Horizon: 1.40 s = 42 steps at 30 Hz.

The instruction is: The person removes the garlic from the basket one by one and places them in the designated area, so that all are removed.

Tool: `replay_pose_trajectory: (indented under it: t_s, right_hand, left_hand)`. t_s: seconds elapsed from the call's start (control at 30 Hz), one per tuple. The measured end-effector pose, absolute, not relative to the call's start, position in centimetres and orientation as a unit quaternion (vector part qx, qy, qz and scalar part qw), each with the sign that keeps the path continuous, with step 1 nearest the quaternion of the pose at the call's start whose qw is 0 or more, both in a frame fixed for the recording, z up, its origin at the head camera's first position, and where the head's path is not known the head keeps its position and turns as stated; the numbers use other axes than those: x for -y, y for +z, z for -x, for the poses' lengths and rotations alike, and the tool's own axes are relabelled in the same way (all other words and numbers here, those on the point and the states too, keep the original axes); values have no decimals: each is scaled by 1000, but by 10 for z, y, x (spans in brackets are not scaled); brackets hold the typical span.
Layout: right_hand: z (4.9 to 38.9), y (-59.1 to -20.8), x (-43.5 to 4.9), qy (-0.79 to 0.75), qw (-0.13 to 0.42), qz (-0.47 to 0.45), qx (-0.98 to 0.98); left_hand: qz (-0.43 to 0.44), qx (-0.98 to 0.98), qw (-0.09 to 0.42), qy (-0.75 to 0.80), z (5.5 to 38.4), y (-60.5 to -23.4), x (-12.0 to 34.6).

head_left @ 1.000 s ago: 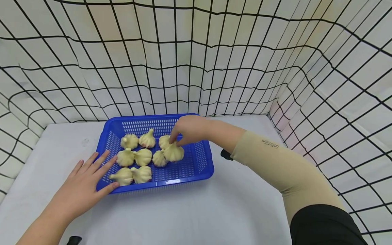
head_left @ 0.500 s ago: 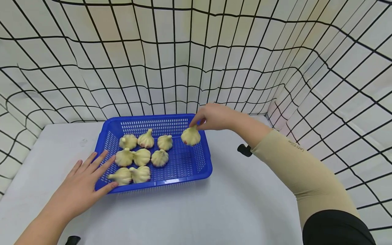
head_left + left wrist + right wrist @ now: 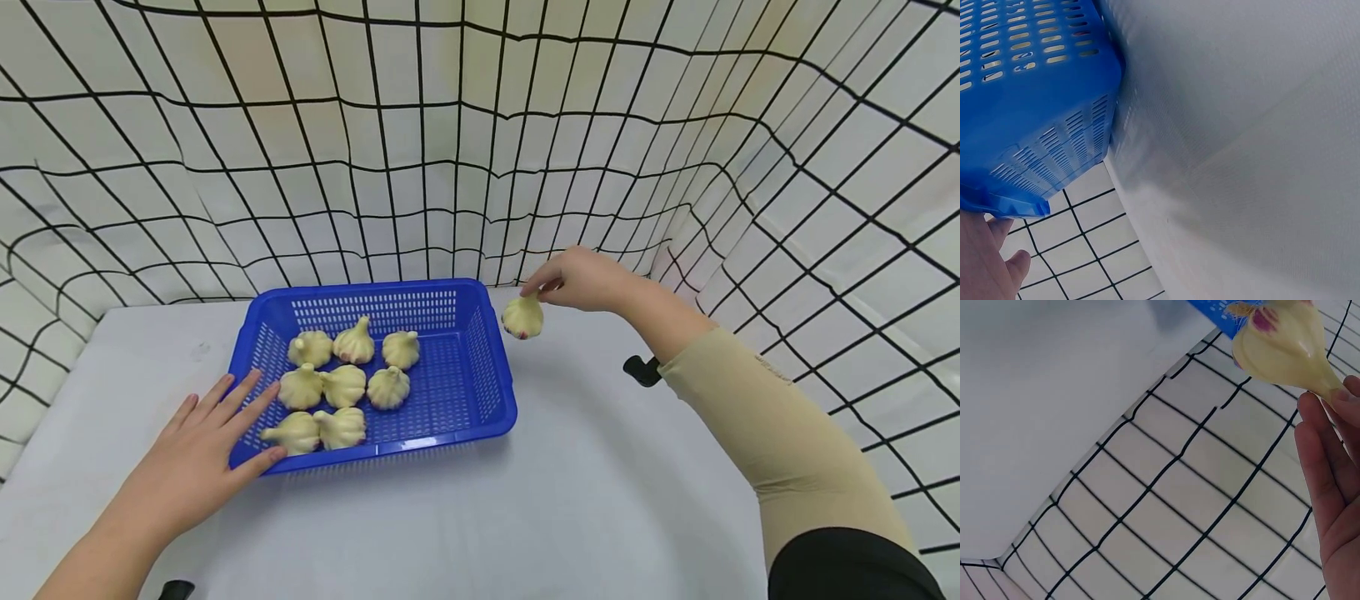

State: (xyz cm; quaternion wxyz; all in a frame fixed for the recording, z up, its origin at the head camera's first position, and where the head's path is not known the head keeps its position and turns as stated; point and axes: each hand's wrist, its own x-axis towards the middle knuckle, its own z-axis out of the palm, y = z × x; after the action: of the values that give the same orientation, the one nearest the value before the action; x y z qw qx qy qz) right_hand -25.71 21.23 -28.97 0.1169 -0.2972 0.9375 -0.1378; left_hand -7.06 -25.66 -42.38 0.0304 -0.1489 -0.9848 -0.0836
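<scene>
My right hand (image 3: 581,279) pinches a garlic bulb (image 3: 522,317) by its stem, just beyond the right rim of the blue basket (image 3: 450,442). In the right wrist view that bulb (image 3: 1282,347) shows purple patches and a tuft of roots, with thumb and fingertips on its neck. Several more garlic bulbs (image 3: 345,386) lie in the left and middle of the basket. My left hand (image 3: 202,458) rests with spread fingers on the basket's left front corner. From the left wrist, the slotted basket wall (image 3: 1041,119) fills the upper left, fingers at its rim.
The basket stands on a white table (image 3: 420,533). A black wire grid (image 3: 420,167) in front of white sheeting rises behind the table and along both sides. Small black pieces show beside the right wrist (image 3: 642,371) and below the left wrist (image 3: 177,590).
My right hand has lifted the garlic bulb from among the others and carried it right, past the basket's rim. The left hand has stayed on the basket.
</scene>
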Motion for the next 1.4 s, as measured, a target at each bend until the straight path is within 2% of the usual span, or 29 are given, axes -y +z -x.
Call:
replay_pose_trajectory:
  t_s: [0.23, 0.63, 1.4]
  right_hand:
    - [263, -296, -233, -163, 111, 266, -943]
    - [271, -314, -239, -152, 115, 243, -951]
    - [294, -385, -237, -170, 138, 236, -947]
  left_hand:
    - [146, 985, 30, -82, 71, -426, 257]
    - [144, 986, 30, -81, 72, -427, 258]
    - [145, 986, 28, -83, 72, -426, 258]
